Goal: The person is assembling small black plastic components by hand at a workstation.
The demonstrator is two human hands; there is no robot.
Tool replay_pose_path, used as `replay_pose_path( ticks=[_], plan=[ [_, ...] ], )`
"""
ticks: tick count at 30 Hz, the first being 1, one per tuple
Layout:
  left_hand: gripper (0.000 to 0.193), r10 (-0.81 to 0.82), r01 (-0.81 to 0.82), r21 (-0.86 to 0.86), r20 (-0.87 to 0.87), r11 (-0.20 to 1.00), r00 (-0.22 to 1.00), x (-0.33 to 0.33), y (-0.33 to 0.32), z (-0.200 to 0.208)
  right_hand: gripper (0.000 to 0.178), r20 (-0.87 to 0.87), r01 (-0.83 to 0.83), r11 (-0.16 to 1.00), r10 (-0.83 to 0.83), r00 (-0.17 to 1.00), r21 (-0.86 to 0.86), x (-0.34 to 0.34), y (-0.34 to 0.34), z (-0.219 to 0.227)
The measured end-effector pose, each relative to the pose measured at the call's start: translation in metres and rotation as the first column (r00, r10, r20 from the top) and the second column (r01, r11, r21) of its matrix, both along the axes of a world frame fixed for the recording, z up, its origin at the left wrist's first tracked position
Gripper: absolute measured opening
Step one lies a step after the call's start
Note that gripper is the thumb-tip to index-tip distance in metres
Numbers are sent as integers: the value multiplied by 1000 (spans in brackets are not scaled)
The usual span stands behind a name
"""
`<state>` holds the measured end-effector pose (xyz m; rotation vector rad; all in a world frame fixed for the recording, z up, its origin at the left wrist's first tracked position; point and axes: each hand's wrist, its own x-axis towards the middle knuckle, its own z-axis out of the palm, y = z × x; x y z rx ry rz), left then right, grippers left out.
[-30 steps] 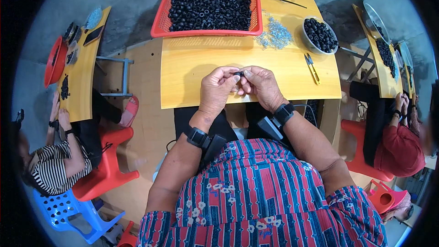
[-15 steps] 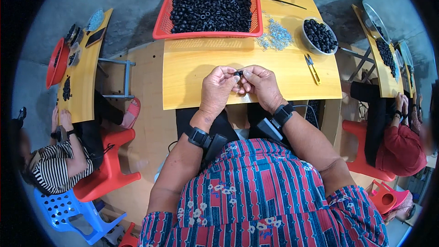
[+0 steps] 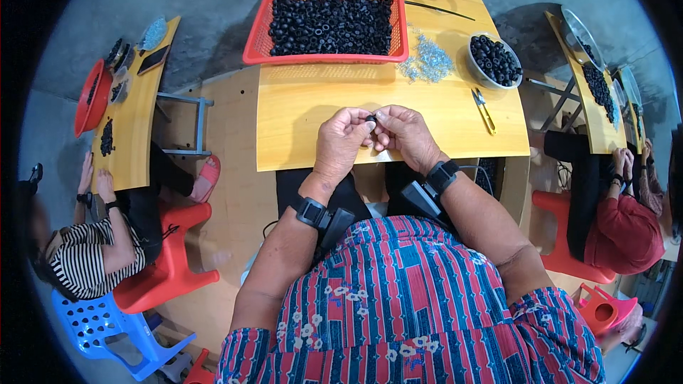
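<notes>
L hand [image 3: 342, 139] and R hand [image 3: 406, 136] meet fingertip to fingertip, both pinching one small black part [image 3: 371, 120] above the table [image 3: 299, 117], nr the front edge. Can't tell if there's smth else in there. Imo go light w/ the tips, thumbs clear so u can see it. Snips [image 3: 488, 121] sit off to the right, clear bits [image 3: 430, 60] + tub [image 3: 476, 72] farther out, red basket [image 3: 324, 59] behind.

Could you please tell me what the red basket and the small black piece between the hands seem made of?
Red basket: probably moulded plastic, smooth-looking, given its even lattice. Small black piece: perhaps rubber or plastic, given its dark colour; finish unclear.
</notes>
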<state>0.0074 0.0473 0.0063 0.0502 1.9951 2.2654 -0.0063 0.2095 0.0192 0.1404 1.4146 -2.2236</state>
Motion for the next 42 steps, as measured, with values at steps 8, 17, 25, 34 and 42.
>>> replay_pose_path(
  ticks=[8, 17, 25, 34, 42],
  plan=[
    [15, 56, -57, -7, -135, 998, 989, 3, 1, 1, 31, -31, -183, 982, 182, 983, -42, -6, 10, -7],
    [16, 18, -7, 74, -148, 997, 989, 5, -2, 5, 38, -3, -314, 930, 319, 948, -191, -11, 15, -2],
    [19, 6, 2, 65, -130, 998, 991, 5, -3, -1, 31, -33, -277, 949, 275, 961, -153, -7, 12, -5],
    [36, -184, 171, -150, -75, 974, 980, 2, -8, 13, 16, -168, -122, 984, 144, 975, 133, 9, 1, 1],
    [40, -319, 325, -90, 80, 941, 944, 3, -12, 21, 18, -279, -57, 945, 152, 948, 323, 17, -6, -1]
  ],
)
